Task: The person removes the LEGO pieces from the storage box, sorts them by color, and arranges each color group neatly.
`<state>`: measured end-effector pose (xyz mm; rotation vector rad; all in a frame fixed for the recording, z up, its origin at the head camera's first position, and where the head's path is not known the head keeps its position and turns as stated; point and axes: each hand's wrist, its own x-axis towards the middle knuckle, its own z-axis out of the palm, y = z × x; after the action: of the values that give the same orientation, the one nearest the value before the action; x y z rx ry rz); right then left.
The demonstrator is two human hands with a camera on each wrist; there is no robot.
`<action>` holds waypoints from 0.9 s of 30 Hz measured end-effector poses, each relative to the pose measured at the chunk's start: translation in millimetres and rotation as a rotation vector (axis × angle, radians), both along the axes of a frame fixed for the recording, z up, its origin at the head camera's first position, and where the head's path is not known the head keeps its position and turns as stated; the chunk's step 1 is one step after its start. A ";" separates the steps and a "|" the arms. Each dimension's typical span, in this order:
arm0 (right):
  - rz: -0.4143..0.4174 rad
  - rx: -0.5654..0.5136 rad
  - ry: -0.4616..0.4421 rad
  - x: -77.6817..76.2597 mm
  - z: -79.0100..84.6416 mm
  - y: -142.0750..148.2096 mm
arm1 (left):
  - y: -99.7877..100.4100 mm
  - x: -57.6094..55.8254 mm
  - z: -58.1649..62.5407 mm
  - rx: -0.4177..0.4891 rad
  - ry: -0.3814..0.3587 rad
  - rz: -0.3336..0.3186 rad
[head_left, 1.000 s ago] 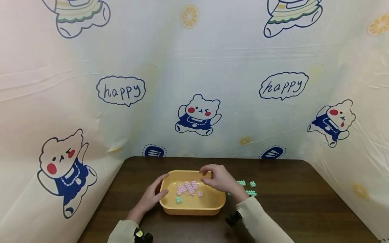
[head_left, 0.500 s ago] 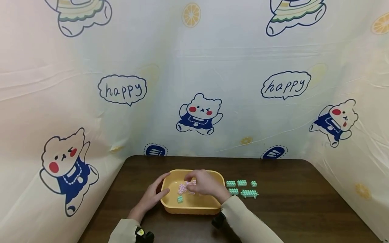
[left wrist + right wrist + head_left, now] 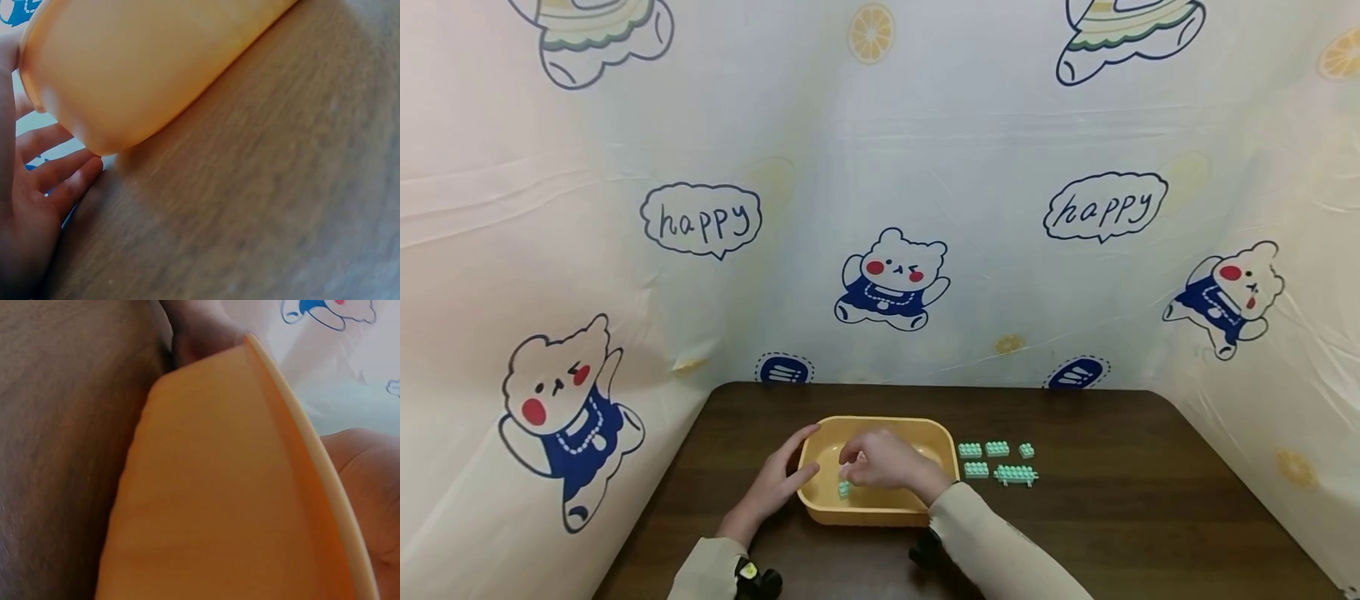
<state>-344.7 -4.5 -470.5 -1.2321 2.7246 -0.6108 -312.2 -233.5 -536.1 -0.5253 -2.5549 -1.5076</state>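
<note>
A yellow tub [image 3: 880,517] sits on the dark wooden table. My left hand [image 3: 775,483] holds its left end, thumb at the rim and the other fingers along the outer wall [image 3: 125,75], as the left wrist view shows. My right hand [image 3: 883,460] reaches down inside the tub, fingers bent over the spot of the pink toy bricks, which it almost wholly covers. I cannot tell whether a brick is between its fingertips. Just below those fingertips lies a small green toy brick [image 3: 843,489]. In the right wrist view the tub wall hides most of that hand [image 3: 369,487].
Several green toy bricks stand in two rows on the table right of the tub, among them a square one [image 3: 1026,450] and a longer piece with side knobs [image 3: 1015,475]. A printed cloth [image 3: 895,167] hangs behind and at both sides of the table [image 3: 1112,500].
My right hand has moved left and down into the tub, over the pink bricks, uncovering the green bricks at the right. My left hand has kept its place on the tub.
</note>
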 end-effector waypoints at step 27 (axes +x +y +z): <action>0.070 0.190 0.117 7.4 -13.4 -14.7 | -5.3 -8.2 -12.9 0.005 0.050 -0.007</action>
<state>-337.4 -19.2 -483.9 -1.3482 2.7406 -0.2731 -320.3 -238.8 -549.0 -0.5639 -2.5134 -1.4838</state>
